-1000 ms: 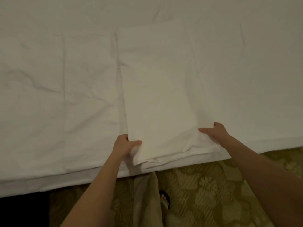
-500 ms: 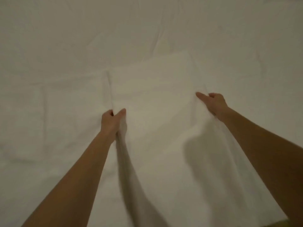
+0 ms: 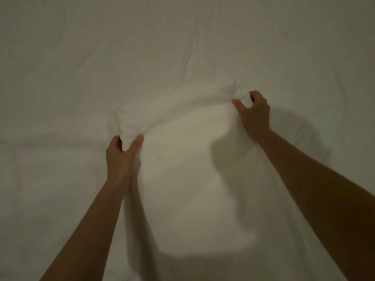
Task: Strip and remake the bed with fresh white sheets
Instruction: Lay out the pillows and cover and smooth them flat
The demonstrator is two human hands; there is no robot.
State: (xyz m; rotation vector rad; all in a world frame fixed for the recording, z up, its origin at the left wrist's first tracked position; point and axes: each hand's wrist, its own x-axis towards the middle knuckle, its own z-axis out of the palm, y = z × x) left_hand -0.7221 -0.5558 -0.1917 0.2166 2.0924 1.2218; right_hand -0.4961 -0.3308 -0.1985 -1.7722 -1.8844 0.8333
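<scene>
Here, my left hand (image 3: 121, 157) gripped a bunched corner of the folded white sheet (image 3: 182, 142), thumb on the near side and fingers curled round the far side, so that a lump of cloth stood up between them. My right hand (image 3: 253, 112) did the same at the other corner, farther up the bed and to the right, its thumb pointing left and its fingers hooked over a gathered wad of the fabric. Both grips were pinching cloth, neither one spread flat. Between my two hands the top edge of the sheet ran taut in a rumpled ridge, slanting from the lower left up to the upper right. Below that ridge the sheet hung or lay toward me in a broad, brighter panel between my forearms; I could not tell from the blurred lower part how far it was lifted clear of the bed. Under and all around it lay the bed (image 3: 60, 78), already covered in a white sheet with soft creases running across it. My arms cast dark shadows on the fabric, one beside each forearm, the larger to the left of my right arm.
</scene>
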